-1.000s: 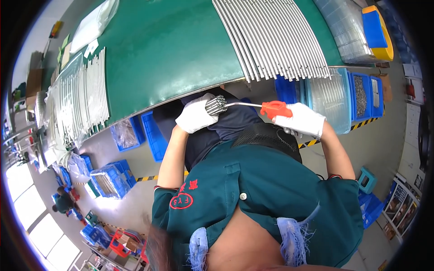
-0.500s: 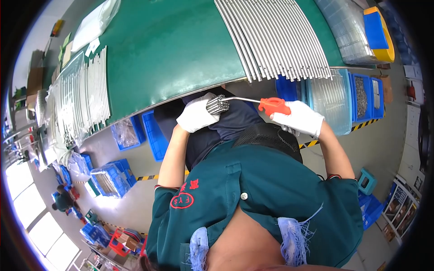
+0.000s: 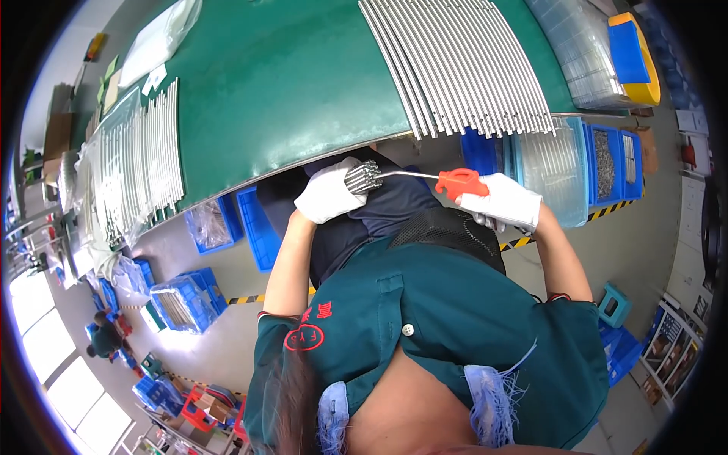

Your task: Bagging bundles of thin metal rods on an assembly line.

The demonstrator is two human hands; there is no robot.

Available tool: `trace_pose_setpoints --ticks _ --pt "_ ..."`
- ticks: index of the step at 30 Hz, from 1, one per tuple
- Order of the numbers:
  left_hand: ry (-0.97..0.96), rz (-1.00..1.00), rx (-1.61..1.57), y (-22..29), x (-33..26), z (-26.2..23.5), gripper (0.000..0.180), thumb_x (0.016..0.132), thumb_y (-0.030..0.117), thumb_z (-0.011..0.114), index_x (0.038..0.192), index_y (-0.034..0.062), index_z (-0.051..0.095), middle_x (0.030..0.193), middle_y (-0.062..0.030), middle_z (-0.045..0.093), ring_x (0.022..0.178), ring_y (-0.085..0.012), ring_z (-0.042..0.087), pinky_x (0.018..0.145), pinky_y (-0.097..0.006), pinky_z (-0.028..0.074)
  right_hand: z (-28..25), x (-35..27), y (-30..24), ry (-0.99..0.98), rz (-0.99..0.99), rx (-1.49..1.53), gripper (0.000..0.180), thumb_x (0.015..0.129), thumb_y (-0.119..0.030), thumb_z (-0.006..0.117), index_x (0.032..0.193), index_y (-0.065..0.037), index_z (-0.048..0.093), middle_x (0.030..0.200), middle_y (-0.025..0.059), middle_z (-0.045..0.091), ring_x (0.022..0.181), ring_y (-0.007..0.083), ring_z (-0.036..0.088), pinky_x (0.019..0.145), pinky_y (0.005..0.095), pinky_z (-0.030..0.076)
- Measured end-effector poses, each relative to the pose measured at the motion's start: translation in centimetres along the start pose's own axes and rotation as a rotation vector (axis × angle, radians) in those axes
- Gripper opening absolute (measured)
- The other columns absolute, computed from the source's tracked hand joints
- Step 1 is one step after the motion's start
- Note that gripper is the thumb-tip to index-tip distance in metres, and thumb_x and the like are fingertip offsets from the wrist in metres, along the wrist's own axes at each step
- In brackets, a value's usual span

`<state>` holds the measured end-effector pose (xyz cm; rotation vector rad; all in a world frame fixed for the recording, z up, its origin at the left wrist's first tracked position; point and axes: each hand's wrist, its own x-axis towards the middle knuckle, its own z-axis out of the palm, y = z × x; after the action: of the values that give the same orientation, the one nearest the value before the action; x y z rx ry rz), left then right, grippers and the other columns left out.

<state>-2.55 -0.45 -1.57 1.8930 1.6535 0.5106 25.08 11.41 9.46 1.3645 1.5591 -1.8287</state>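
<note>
In a white glove, my left hand (image 3: 331, 192) is closed round a bundle of thin metal rods (image 3: 363, 177), whose ends face right. My right hand (image 3: 506, 202), gloved in white too, grips an orange air blow gun (image 3: 460, 183). The gun's long thin nozzle reaches left, and its tip is right at the rod ends; whether it touches them I cannot tell. Both hands are over my lap, just below the front edge of the green table (image 3: 280, 83). A row of long metal rods (image 3: 462, 68) lies on the table at the right.
More rods (image 3: 155, 152), partly under clear plastic, lie at the table's left. Clear plastic boxes (image 3: 580, 57) and a yellow and blue bin (image 3: 635, 59) stand at the far right. Blue crates (image 3: 258, 227) sit below the table edge. Another person (image 3: 106, 335) is far off at the left.
The blow gun and my right hand have dropped slightly, and the nozzle tip sits a little lower against the rod ends. My left hand still holds the bundle in nearly the same place.
</note>
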Motion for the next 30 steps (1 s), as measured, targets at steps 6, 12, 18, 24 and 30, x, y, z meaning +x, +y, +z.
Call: trace_pose_setpoints --ticks 6,12,18,24,30 --pt "0.014 0.057 0.043 0.3 0.2 -0.3 0.020 0.071 0.020 0.060 0.089 0.0111 0.061 0.085 -0.0085 0.061 0.077 -0.0265 0.061 0.067 -0.036 0.050 -0.1 0.1 0.6 0.004 -0.008 -0.032 0.039 0.077 -0.045 0.064 0.083 -0.006 0.061 0.060 0.0001 0.055 0.049 0.0079 0.051 0.043 0.0229 0.042" --pt "0.019 -0.012 -0.074 0.7 0.0 -0.5 0.025 0.070 0.020 0.061 0.093 0.0103 0.060 0.085 -0.0086 0.058 0.077 -0.0284 0.059 0.068 -0.037 0.048 -0.2 0.2 1.0 0.013 0.018 -0.067 0.040 0.078 -0.044 0.064 0.084 -0.005 0.061 0.061 0.0014 0.055 0.050 0.0086 0.052 0.043 0.0236 0.042" --pt "0.013 -0.041 -0.058 0.7 0.0 -0.3 0.024 0.070 0.020 0.061 0.092 0.0101 0.060 0.084 -0.0095 0.057 0.077 -0.0290 0.059 0.069 -0.037 0.048 0.0 0.3 0.5 0.064 -0.065 -0.075 0.036 0.078 -0.040 0.065 0.085 -0.006 0.059 0.060 -0.0002 0.054 0.048 0.0067 0.051 0.041 0.0210 0.041" --pt "-0.044 -0.204 -0.145 1.4 0.3 -0.9 0.030 0.069 0.025 0.063 0.094 0.0089 0.059 0.087 -0.0110 0.061 0.080 -0.0298 0.060 0.071 -0.037 0.048 0.1 0.1 -0.2 -0.001 -0.045 0.001 0.038 0.078 -0.042 0.066 0.086 -0.005 0.058 0.060 0.0000 0.054 0.046 0.0066 0.050 0.039 0.0200 0.040" --pt "-0.025 -0.229 -0.126 1.4 0.3 -0.7 0.031 0.069 0.025 0.064 0.093 0.0073 0.058 0.087 -0.0119 0.062 0.079 -0.0305 0.061 0.070 -0.038 0.049 0.2 0.4 -0.6 0.052 -0.076 -0.031 0.039 0.077 -0.042 0.066 0.083 -0.005 0.057 0.059 0.0002 0.054 0.044 0.0068 0.050 0.040 0.0201 0.040"
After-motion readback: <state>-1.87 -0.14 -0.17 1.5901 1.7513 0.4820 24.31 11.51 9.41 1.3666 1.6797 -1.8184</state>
